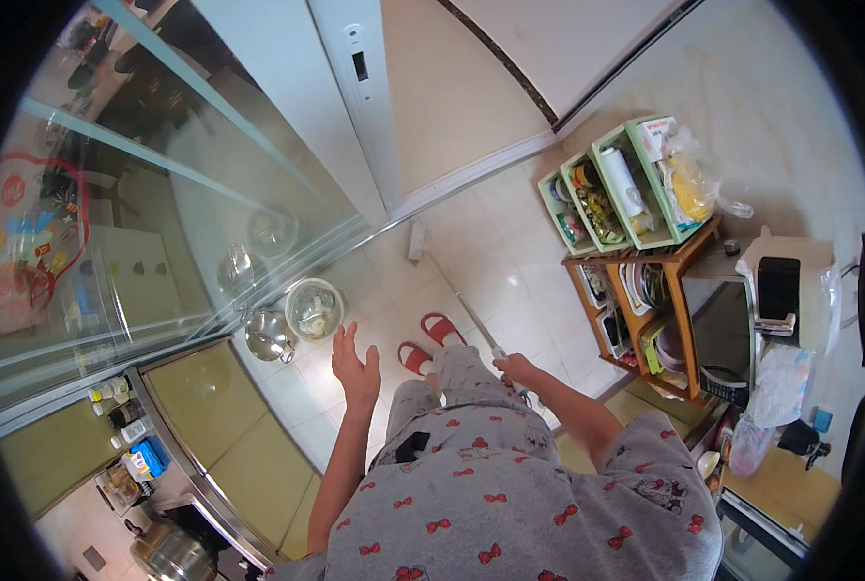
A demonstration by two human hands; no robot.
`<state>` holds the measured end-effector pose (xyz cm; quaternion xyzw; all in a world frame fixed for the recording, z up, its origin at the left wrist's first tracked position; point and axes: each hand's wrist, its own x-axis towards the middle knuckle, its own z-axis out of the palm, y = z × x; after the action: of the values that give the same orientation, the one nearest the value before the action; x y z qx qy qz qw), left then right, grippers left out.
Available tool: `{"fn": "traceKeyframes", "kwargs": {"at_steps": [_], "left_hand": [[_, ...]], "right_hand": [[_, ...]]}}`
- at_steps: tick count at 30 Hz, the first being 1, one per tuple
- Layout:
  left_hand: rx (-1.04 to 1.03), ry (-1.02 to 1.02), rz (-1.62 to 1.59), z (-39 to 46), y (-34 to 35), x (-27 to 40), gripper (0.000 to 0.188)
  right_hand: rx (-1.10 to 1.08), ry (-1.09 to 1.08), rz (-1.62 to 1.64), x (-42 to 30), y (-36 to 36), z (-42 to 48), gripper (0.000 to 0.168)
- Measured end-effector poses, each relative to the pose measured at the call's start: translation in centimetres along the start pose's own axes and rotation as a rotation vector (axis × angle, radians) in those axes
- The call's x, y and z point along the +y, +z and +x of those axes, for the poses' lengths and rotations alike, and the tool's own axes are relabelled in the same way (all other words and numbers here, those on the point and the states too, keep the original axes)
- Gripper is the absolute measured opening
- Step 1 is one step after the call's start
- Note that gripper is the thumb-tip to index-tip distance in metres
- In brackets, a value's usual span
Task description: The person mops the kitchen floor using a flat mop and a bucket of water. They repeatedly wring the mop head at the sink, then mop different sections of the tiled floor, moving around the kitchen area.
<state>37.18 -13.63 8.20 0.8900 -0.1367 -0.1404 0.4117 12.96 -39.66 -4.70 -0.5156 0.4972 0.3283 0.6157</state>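
My right hand (521, 369) grips the upper handle of a long mop (468, 305). The mop slants away across the tiled floor to its pale head (417, 242), which rests near the door track. My left hand (356, 367) is raised in the air with fingers apart and holds nothing. Below and beyond that hand stands a round bin (314, 310) with a clear liner and some waste inside. A shiny steel pot (269, 335) sits on the floor right beside the bin.
Glass sliding door panels (207, 145) stand at the left, with a floor track (468, 180) ahead. To the right, a wooden shelf unit (643, 319) carries green storage bins (614, 185) and a microwave (719, 334). Bottles and a steel cooker (174, 548) occupy the left counter.
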Motion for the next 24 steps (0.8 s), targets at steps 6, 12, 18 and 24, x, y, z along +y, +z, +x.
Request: {"fn": "traceKeyframes", "kwargs": {"at_steps": [6, 12, 18, 24], "left_hand": [[-0.040, -0.028, 0.073, -1.0, 1.8, -0.1, 0.054], [-0.068, -0.023, 0.043, -0.6, 4.1, 2.6, 0.053], [-0.037, -0.035, 0.138, -1.2, 5.4, 4.3, 0.050], [-0.056, -0.062, 0.158, -3.0, 6.7, 4.0, 0.051]], "right_hand": [[0.181, 0.128, 0.311, 1.5, -3.3, -7.0, 0.028], [0.274, 0.138, 0.441, 4.3, -10.0, -2.8, 0.025], [0.326, 0.089, 0.353, 3.8, -14.7, 2.4, 0.032], [0.329, 0.040, 0.477, 0.2, -15.0, 6.3, 0.032]]}}
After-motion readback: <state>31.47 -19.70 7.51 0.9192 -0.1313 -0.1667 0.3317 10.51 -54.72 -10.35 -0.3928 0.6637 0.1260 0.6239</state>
